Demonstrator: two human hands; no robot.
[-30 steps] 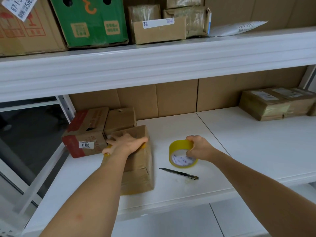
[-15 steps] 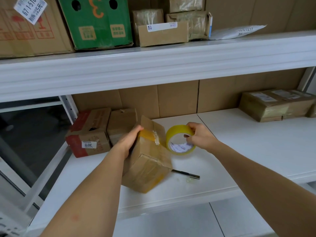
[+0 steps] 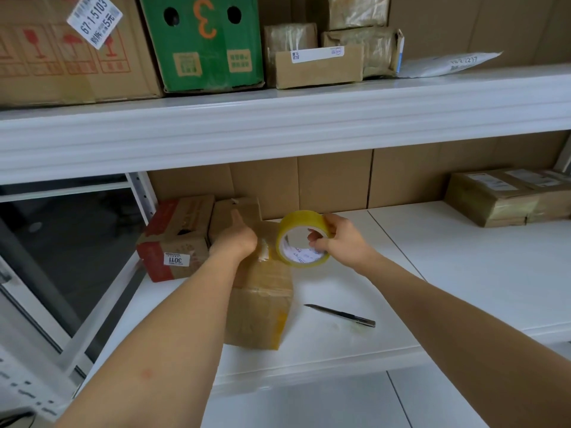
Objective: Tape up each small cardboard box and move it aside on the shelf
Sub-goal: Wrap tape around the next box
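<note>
Head view of a white shelf (image 3: 463,288) where the left hand (image 3: 236,239) grips the top of a small cardboard box (image 3: 262,304) standing near the front edge, while the right hand (image 3: 338,240) holds a yellow tape roll (image 3: 301,239) just beside it, a knife (image 3: 340,315) lying nearby.

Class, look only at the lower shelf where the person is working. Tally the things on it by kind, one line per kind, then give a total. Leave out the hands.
Cardboard boxes: 5 (held box, red box, brown box, two taped boxes)
Tape rolls: 1
Knives: 1
Total: 7
</note>
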